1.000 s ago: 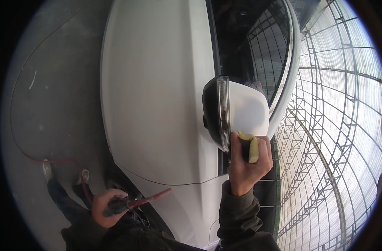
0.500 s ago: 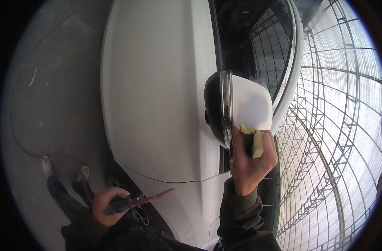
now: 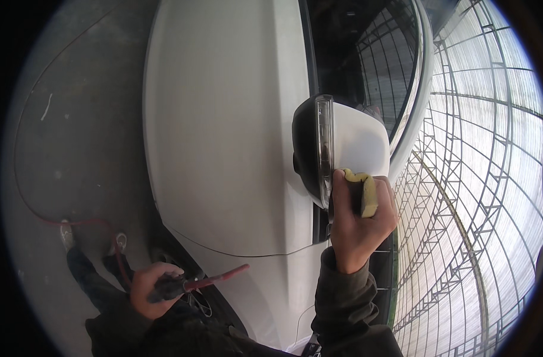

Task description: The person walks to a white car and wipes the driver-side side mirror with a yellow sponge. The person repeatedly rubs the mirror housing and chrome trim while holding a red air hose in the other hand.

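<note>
My right hand (image 3: pixel 362 235) grips a folded yellow sponge-like pad (image 3: pixel 369 201) with a dark inner face, thumb on one side and fingers on the other. It is at the near end of the side mirror (image 3: pixel 359 140), which has a white cover, a black front part and a clear lamp strip (image 3: pixel 324 143). The pad's contact face is hidden by my hand. Low on the left, my left hand (image 3: pixel 149 291) is wrapped around the dark handle of an air blow gun (image 3: pixel 218 279) with a red tube nozzle, which points right over the white car body.
A white car door panel (image 3: pixel 224 137) fills the middle, with a dark side window (image 3: pixel 349 53) beyond it. A thin red hose (image 3: pixel 39 217) curves across the grey floor (image 3: pixel 87 154) past my shoes (image 3: pixel 67 235). On the right is a translucent, metal-framed wall (image 3: pixel 462 178).
My right hand and the pad have slid slightly up along the mirror cover. The whole view has shifted a little. My left hand keeps its hold on the blow gun.
</note>
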`<state>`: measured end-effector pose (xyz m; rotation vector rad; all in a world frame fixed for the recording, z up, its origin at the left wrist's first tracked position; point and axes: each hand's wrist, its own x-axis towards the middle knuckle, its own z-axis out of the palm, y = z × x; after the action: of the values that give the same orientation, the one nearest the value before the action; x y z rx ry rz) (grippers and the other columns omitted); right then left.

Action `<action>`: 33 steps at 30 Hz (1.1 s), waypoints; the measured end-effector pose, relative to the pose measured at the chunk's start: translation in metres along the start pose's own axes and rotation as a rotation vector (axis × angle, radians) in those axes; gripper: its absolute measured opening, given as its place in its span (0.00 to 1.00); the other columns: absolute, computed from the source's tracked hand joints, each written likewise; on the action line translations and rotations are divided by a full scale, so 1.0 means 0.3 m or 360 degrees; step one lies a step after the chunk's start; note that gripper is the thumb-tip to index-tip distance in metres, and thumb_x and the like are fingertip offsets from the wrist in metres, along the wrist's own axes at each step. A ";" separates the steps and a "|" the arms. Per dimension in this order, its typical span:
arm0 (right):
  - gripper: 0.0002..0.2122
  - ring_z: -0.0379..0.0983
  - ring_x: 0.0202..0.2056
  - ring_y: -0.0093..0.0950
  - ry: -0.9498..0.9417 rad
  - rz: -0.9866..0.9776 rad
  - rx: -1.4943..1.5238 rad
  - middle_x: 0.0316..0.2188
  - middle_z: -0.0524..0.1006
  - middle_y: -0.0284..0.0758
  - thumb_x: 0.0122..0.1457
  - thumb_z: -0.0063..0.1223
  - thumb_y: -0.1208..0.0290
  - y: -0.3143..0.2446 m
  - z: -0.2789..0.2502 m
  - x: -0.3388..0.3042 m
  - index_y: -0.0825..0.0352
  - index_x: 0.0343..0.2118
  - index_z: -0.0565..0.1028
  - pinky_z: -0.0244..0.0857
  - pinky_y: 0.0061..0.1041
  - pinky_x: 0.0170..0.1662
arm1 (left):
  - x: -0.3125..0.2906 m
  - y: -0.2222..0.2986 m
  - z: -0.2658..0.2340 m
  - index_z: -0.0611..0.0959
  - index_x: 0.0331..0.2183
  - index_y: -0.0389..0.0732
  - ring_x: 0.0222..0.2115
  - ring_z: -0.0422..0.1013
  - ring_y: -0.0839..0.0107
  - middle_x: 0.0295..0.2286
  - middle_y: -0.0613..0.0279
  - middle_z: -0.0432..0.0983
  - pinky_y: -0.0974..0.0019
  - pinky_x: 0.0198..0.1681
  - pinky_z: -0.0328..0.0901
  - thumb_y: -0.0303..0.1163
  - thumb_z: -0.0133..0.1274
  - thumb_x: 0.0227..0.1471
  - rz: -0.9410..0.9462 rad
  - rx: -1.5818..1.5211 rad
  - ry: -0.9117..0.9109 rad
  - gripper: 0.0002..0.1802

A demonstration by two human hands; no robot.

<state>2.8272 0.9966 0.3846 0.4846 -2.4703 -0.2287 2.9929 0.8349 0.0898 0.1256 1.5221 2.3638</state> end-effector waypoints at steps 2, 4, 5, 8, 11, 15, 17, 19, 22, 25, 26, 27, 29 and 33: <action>0.13 0.76 0.24 0.32 0.0003 -0.0031 -0.0007 0.27 0.78 0.37 0.54 0.76 0.76 0.005 -0.007 -0.007 0.71 0.28 0.76 0.69 0.29 0.30 | -0.005 -0.002 -0.004 0.84 0.41 0.37 0.29 0.80 0.72 0.29 0.58 0.82 0.67 0.34 0.70 0.23 0.70 0.45 0.0026 -0.0003 0.0012 0.18; 0.13 0.76 0.24 0.32 0.0013 -0.0023 -0.0002 0.27 0.78 0.37 0.54 0.76 0.76 0.009 -0.003 0.003 0.71 0.28 0.76 0.69 0.29 0.29 | -0.003 -0.018 0.005 0.84 0.41 0.37 0.29 0.80 0.72 0.29 0.58 0.82 0.67 0.34 0.70 0.23 0.70 0.45 0.0073 -0.0014 0.0025 0.18; 0.13 0.75 0.24 0.32 0.0024 -0.0006 0.0009 0.27 0.78 0.37 0.54 0.76 0.76 0.001 0.010 0.025 0.71 0.28 0.75 0.68 0.29 0.29 | 0.002 -0.015 0.004 0.84 0.41 0.37 0.29 0.80 0.72 0.29 0.58 0.82 0.67 0.35 0.71 0.23 0.70 0.45 0.0054 -0.0002 0.0006 0.18; 0.13 0.75 0.23 0.32 -0.0021 0.0015 0.0003 0.27 0.77 0.37 0.54 0.76 0.76 0.011 0.000 -0.001 0.71 0.28 0.75 0.68 0.29 0.29 | -0.001 0.001 -0.003 0.84 0.41 0.37 0.29 0.80 0.72 0.29 0.57 0.82 0.67 0.35 0.71 0.23 0.70 0.45 0.0018 0.0014 -0.0026 0.18; 0.14 0.75 0.25 0.32 -0.0108 0.0105 0.0018 0.26 0.77 0.37 0.53 0.77 0.76 0.028 -0.035 -0.033 0.71 0.29 0.76 0.69 0.29 0.32 | -0.005 0.001 -0.001 0.84 0.40 0.37 0.29 0.80 0.72 0.29 0.58 0.82 0.68 0.35 0.71 0.23 0.70 0.45 0.0039 0.0013 0.0016 0.18; 0.14 0.76 0.27 0.32 -0.0024 0.0255 0.0155 0.28 0.77 0.37 0.52 0.77 0.74 0.047 -0.037 -0.037 0.71 0.30 0.76 0.70 0.29 0.35 | -0.014 -0.026 0.011 0.84 0.40 0.37 0.29 0.80 0.72 0.29 0.58 0.83 0.68 0.35 0.71 0.23 0.70 0.45 0.0081 0.0051 0.0024 0.17; 0.14 0.76 0.27 0.32 0.0013 0.0188 0.0090 0.29 0.78 0.37 0.52 0.77 0.74 0.048 -0.031 -0.022 0.71 0.30 0.76 0.70 0.29 0.35 | -0.015 -0.021 0.015 0.84 0.40 0.37 0.29 0.80 0.73 0.29 0.59 0.83 0.69 0.35 0.70 0.23 0.71 0.45 0.0071 0.0062 0.0017 0.17; 0.14 0.76 0.27 0.32 0.0009 0.0177 0.0072 0.29 0.78 0.37 0.52 0.77 0.74 0.052 -0.027 -0.021 0.72 0.30 0.76 0.70 0.29 0.35 | -0.017 -0.013 0.016 0.84 0.40 0.37 0.30 0.80 0.73 0.29 0.59 0.83 0.69 0.35 0.70 0.23 0.71 0.46 0.0033 0.0068 0.0030 0.17; 0.13 0.77 0.27 0.32 0.0015 0.0150 0.0026 0.29 0.78 0.37 0.52 0.76 0.74 0.051 -0.026 -0.026 0.72 0.30 0.77 0.71 0.29 0.34 | -0.022 -0.024 0.023 0.85 0.40 0.37 0.29 0.79 0.75 0.28 0.59 0.83 0.69 0.34 0.70 0.23 0.71 0.46 0.0062 0.0009 0.0036 0.17; 0.12 0.78 0.27 0.32 -0.0014 0.0118 0.0028 0.29 0.79 0.37 0.52 0.76 0.76 0.047 -0.042 -0.023 0.72 0.30 0.78 0.71 0.29 0.33 | -0.031 -0.017 0.021 0.85 0.40 0.37 0.28 0.79 0.75 0.28 0.59 0.83 0.69 0.33 0.69 0.23 0.71 0.46 -0.0024 -0.0010 0.0036 0.17; 0.12 0.78 0.27 0.32 -0.0031 0.0107 0.0038 0.28 0.79 0.37 0.52 0.76 0.76 0.044 -0.047 -0.019 0.72 0.30 0.78 0.71 0.29 0.33 | -0.031 -0.015 0.020 0.84 0.40 0.37 0.28 0.79 0.76 0.28 0.59 0.83 0.69 0.33 0.69 0.23 0.71 0.46 -0.0002 0.0000 0.0043 0.17; 0.12 0.78 0.27 0.31 -0.0038 0.0090 0.0031 0.28 0.79 0.37 0.53 0.76 0.77 0.037 -0.048 -0.014 0.72 0.30 0.78 0.71 0.29 0.33 | -0.028 -0.012 0.020 0.84 0.40 0.37 0.27 0.79 0.76 0.27 0.59 0.83 0.69 0.33 0.69 0.23 0.71 0.46 0.0016 0.0011 0.0049 0.17; 0.11 0.78 0.26 0.31 -0.0051 0.0056 0.0016 0.28 0.79 0.37 0.53 0.75 0.78 0.020 -0.049 -0.002 0.72 0.29 0.78 0.71 0.29 0.33 | -0.023 -0.004 0.020 0.84 0.39 0.37 0.27 0.79 0.75 0.27 0.59 0.83 0.69 0.33 0.69 0.23 0.71 0.46 0.0023 0.0002 0.0052 0.17; 0.11 0.77 0.25 0.32 -0.0048 0.0006 0.0025 0.27 0.79 0.37 0.53 0.75 0.78 0.027 -0.043 0.016 0.72 0.29 0.78 0.70 0.29 0.32 | -0.015 -0.001 0.023 0.84 0.39 0.37 0.28 0.79 0.74 0.27 0.59 0.83 0.68 0.34 0.70 0.23 0.71 0.46 0.0012 0.0000 0.0056 0.17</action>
<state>2.8290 1.0013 0.3998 0.4862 -2.5042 -0.2165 2.9990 0.8397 0.0929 0.0900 1.5403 2.3839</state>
